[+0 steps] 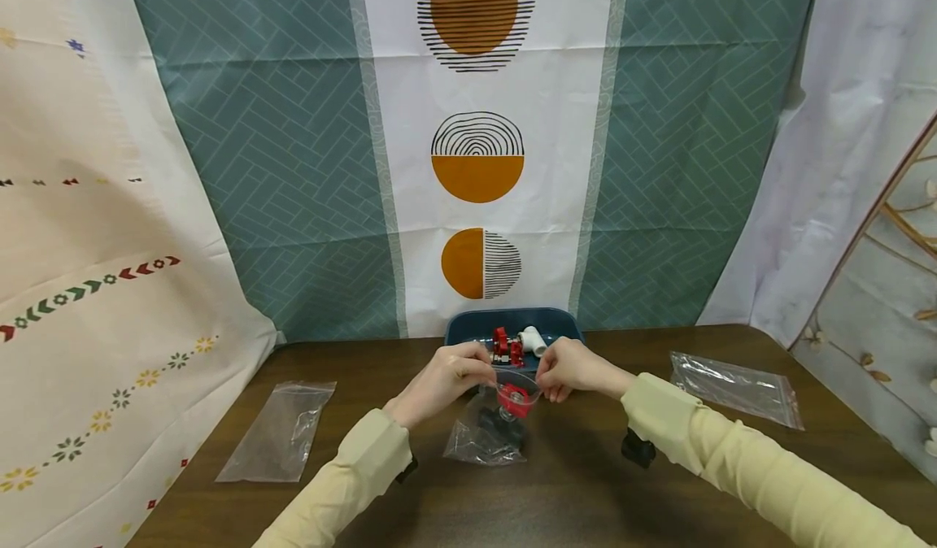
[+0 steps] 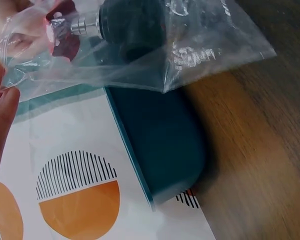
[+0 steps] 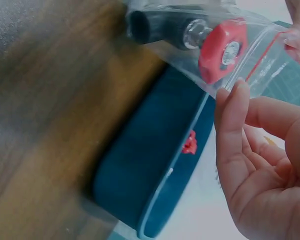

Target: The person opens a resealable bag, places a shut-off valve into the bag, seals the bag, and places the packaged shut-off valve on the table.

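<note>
A clear zip bag [image 1: 468, 444] hangs upright in front of the bin, its mouth spread into an oval. Inside it is a valve with a red handle [image 1: 515, 402], a metal stem and a dark grey pipe body [image 2: 132, 25]. My left hand [image 1: 457, 373] pinches the left side of the bag's mouth. At the opposite side, my right hand [image 1: 574, 367] pinches the rim between thumb and fingertips. The bag's red seal line [image 3: 262, 56] stretches between both hands in the right wrist view.
Behind the hands stands a dark blue bin [image 1: 545, 315] holding red-handled valves [image 1: 508, 346] and a white pipe fitting [image 1: 533, 341]. A flat plastic bag [image 1: 281, 432] lies at the left of the wooden table [image 1: 586, 499]. More clear bags [image 1: 735, 387] lie at the right.
</note>
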A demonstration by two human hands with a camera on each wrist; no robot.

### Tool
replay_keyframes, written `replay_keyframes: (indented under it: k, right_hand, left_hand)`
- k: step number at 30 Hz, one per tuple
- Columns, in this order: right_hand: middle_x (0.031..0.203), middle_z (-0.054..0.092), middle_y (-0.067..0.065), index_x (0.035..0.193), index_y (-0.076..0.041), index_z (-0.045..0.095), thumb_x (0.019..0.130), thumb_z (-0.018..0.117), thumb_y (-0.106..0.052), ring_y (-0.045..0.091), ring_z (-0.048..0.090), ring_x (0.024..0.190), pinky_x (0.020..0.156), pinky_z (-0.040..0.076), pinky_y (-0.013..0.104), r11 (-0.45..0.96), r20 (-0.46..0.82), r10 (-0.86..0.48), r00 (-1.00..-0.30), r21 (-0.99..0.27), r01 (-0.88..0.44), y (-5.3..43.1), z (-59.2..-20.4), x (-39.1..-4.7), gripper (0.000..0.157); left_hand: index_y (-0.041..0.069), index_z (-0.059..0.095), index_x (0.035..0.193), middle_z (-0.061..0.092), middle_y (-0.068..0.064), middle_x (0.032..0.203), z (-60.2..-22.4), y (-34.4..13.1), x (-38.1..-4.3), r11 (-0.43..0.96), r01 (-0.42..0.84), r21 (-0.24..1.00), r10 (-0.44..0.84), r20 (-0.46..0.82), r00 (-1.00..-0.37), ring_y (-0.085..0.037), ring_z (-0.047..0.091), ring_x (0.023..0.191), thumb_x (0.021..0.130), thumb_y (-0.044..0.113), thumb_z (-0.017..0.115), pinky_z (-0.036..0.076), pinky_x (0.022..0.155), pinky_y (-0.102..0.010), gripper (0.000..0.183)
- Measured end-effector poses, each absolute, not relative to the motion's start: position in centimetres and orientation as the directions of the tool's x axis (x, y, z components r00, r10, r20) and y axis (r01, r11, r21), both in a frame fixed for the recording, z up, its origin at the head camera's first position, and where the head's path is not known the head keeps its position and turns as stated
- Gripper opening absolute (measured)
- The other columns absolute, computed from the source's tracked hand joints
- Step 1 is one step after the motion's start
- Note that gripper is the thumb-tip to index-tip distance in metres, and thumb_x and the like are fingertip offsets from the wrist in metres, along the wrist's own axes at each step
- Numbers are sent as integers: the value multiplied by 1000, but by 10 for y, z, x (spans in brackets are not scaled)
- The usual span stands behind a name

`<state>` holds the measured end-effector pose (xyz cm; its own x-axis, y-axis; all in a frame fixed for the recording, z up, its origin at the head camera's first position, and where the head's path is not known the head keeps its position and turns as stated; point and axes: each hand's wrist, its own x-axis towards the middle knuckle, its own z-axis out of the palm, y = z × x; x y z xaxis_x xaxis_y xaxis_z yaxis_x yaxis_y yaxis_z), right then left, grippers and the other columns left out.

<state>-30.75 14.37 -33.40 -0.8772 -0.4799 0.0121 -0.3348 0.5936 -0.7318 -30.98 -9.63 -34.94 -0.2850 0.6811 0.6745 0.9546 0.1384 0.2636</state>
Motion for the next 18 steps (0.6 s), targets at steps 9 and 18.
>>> replay_keyframes:
  k: [9,18]
  right_hand:
    - [58,58,8,72,1,65,82,58,6,19,58,50,50,51,35,618,21,-488,-873,-697,-362,149,-315,-306,13]
    - [58,58,7,72,1,65,81,61,5,18,59,49,49,51,32,651,4,-463,-887,-677,-343,151,-301,-304,11]
  left_hand:
    - [3,70,83,54,2,83,-349,-97,-310,123,949,290,690,663,-291,-6,52,77,73,-6,69,48,67,-19,14]
    - [6,70,84,56,2,84,-344,-97,-310,124,958,259,677,684,-272,-6,53,77,75,-4,68,48,68,-19,13]
